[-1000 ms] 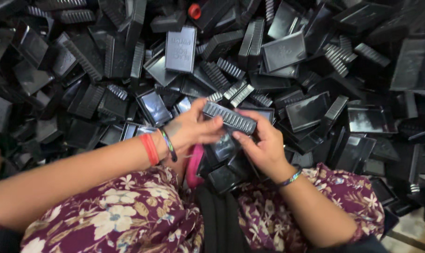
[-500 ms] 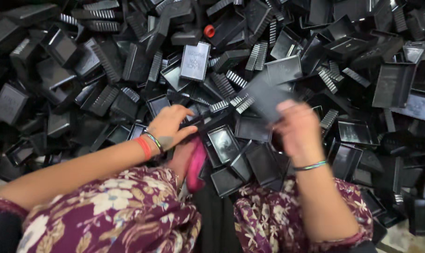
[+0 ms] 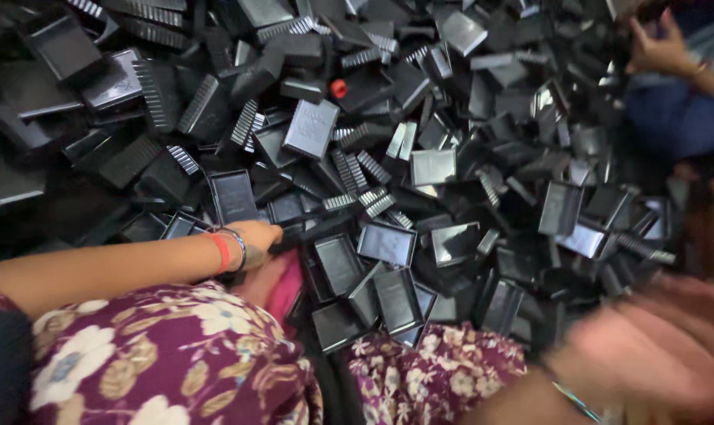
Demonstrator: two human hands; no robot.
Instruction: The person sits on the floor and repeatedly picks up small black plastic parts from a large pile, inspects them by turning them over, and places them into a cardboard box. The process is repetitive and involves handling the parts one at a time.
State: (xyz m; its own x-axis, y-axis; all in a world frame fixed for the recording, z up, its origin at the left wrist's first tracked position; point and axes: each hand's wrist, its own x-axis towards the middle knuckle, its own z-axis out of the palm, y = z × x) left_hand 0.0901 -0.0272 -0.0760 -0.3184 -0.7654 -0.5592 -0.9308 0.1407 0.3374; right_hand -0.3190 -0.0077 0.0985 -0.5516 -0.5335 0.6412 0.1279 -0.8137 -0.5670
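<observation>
Black plastic trays, heaped before the lap: judged light, rigid, slick, best taken by the rims; left hand curled at the heap's edge, right hand blurred, grip indeterminable.

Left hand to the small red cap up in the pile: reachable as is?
Probably yes, with a stretch. The left hand rests at the pile's near edge; the red cap lies exposed on top of the black plastic parts, nothing covering it.

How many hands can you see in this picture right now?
3: the left hand rests on the black plastic parts at lower left; the right hand is a blur at lower right; another person's hand is at top right. Others may be hidden.
</observation>
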